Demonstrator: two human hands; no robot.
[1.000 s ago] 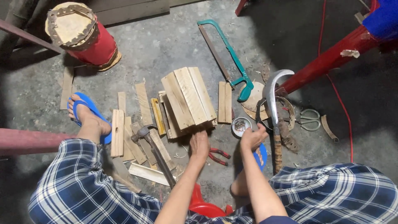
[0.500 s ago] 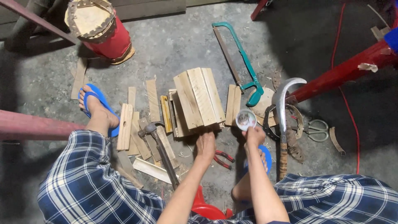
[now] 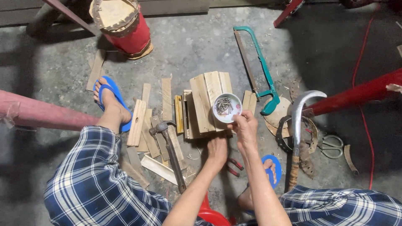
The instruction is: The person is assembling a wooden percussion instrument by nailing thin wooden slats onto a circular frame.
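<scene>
Bowl of nails (image 3: 226,107) pinched in right hand (image 3: 245,127)

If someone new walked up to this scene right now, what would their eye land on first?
Most likely the small white bowl of nails, held by the right hand above the stack of wooden slats at the centre of the floor. The left hand rests just below that stack, with a hammer lying to its left. Next would come the teal hacksaw and the curved sickle to the right.
</scene>
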